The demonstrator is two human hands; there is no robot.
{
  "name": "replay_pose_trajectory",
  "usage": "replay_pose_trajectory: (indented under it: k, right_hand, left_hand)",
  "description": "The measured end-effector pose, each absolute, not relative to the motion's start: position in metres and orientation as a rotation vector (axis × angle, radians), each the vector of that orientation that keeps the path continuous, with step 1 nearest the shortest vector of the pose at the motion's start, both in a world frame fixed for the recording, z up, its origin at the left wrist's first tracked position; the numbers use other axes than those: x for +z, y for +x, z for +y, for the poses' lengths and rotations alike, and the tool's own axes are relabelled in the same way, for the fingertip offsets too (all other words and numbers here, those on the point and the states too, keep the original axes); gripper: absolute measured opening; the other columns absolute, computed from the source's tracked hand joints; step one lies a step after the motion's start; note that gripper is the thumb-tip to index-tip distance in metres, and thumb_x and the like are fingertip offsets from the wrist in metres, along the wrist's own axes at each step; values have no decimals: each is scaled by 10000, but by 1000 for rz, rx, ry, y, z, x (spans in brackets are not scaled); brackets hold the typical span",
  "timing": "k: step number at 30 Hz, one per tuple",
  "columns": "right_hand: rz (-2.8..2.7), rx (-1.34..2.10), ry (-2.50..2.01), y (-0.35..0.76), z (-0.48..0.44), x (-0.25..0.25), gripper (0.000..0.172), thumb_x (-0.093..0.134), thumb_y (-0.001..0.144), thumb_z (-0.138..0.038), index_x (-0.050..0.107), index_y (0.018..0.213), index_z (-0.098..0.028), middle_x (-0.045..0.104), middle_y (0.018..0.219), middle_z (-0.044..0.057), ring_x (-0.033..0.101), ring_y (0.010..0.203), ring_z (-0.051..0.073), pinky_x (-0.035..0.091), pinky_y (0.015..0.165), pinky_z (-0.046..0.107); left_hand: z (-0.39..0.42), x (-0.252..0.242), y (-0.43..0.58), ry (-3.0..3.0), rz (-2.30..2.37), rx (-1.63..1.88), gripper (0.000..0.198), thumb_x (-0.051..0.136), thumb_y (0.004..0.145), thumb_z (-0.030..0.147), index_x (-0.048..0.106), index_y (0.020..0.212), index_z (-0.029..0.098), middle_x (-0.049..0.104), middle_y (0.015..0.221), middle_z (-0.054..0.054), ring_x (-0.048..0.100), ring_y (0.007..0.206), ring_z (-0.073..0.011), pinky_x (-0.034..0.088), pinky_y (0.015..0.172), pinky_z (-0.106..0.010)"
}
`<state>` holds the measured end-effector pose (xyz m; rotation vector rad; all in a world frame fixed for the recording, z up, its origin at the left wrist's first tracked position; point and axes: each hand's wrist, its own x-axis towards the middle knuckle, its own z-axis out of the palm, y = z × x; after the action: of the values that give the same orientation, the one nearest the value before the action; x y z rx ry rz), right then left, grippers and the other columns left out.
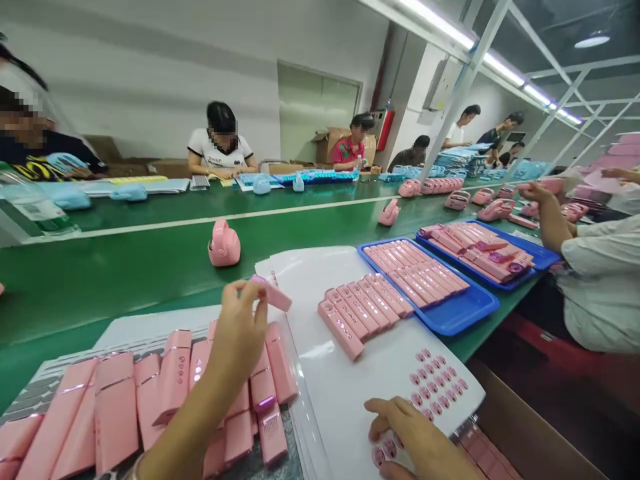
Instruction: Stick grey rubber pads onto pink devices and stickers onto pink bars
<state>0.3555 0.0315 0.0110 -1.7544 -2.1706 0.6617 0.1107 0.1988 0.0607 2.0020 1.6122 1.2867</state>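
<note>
My left hand [243, 310] is raised over a pile of pink casings [117, 407] and pinches a small pink casing [278, 297] with a shiny purple end. My right hand [417, 437] rests low over the white sheet [345, 407], fingers stretched out and apart. Beside its fingertips lie a few small round pink discs [379, 455], partly covered by the hand. More discs [439, 381] lie in rows on the sheet just beyond. A row of pink casings [343, 327] with small round marks lies further up the sheet.
Blue trays [453, 327] of pink casings stand at the right. A green conveyor belt [310, 237] crosses ahead, carrying a pink rounded item [225, 244] with a handle. Co-workers sit along the far side; another person's arm [550, 210] reaches in at the right.
</note>
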Motion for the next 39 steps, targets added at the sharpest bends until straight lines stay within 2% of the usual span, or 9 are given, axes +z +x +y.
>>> replay_pose_trajectory:
  k: [5,9,11,15,17,24,28,31,39]
  right_hand:
    - [-2115,515,-1710,353,13,2,580,526,743,48,438,1202,-295,712,912,-77,610,913,193,432,921,369]
    - [-1961,494,-1737,349,11,-6,586,502,788,33,393,1260,-296,704,862,-65,629,852,176,457,874,340]
    - [-1922,598,-1757,347,12,-4,540,484,786,24,427,1231,-277,699,859,-49,636,824,166,487,793,299]
    - [-1832,819,-1774,345,19,7,440,496,764,-11,482,1129,-257,676,873,-35,622,772,146,497,744,252]
    - [-1749,920,-1794,345,24,9,431,504,729,-14,483,1087,-253,667,853,-40,601,751,141,482,729,251]
    - [-1122,1463,-1488,350,48,37,434,620,619,-122,392,967,-245,612,636,-95,549,600,130,359,544,234]
    - [-1081,1226,-1354,340,67,82,323,629,772,-216,368,955,-267,600,711,-95,620,739,140,412,642,259]
    - [-1200,1009,-1347,326,79,102,259,618,819,-226,393,942,-269,614,764,-80,615,780,144,448,765,310]
    - [-1346,748,-1493,308,86,104,230,573,814,-206,425,984,-252,653,826,-23,618,798,176,524,711,314]
  left_hand:
    - [190,78,110,1626,1270,1529,117,532,858,309,559,966,271,516,1024,-15,584,915,-174,543,786,-314]
    - [180,86,118,1224,1025,1500,372,644,826,334,524,1178,345,556,973,14,578,878,-134,566,705,-239]
    - [179,85,124,1002,945,1425,423,691,788,318,540,1182,289,575,934,4,577,850,-140,563,657,-233]
    - [176,81,137,752,856,1228,185,640,800,274,652,922,136,623,825,-31,594,773,-144,547,651,-227]
    - [171,79,144,700,874,1155,219,604,836,297,670,905,100,644,806,-59,610,818,-146,528,688,-195]
    - [146,75,160,735,756,839,383,601,845,471,512,1155,265,650,795,-9,599,679,-149,526,607,-282]
    - [137,73,163,867,697,674,481,548,861,520,414,1250,273,637,705,-18,560,551,-122,454,546,-231]
    - [133,72,165,900,660,660,458,546,873,490,412,1260,285,615,773,-15,583,658,-144,480,590,-257]
    - [131,71,164,982,653,617,434,506,889,514,384,1265,336,566,891,-3,550,715,-137,485,681,-309]
